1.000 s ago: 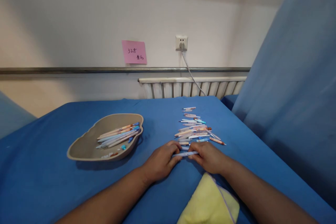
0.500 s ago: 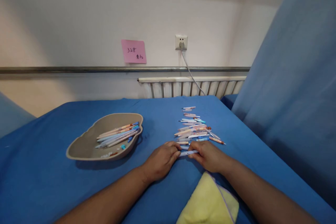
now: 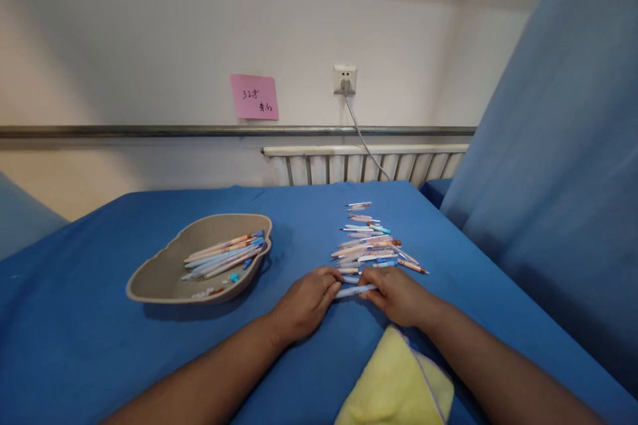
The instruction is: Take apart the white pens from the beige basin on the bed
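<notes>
Both of my hands pinch one pale blue-white pen (image 3: 355, 291) low over the blue cloth. My left hand (image 3: 305, 303) grips its left end with curled fingers. My right hand (image 3: 396, 296) grips the right end. Just beyond my fingers lies a loose pile of several pens (image 3: 371, 244), running away from me. To the left stands a beige scalloped tray (image 3: 154, 277) holding several more pens (image 3: 224, 255).
A folded yellow cloth (image 3: 399, 385) lies near my right forearm. The blue-covered table (image 3: 74, 339) ends at a wall with a radiator (image 3: 363, 166), a socket with a cable (image 3: 345, 80) and a pink note (image 3: 254, 97). A blue drape (image 3: 563, 166) rises at the right.
My hands keep their hold on the pen and barely shift; the pen slid slightly between the fingers. Nothing else moved.
</notes>
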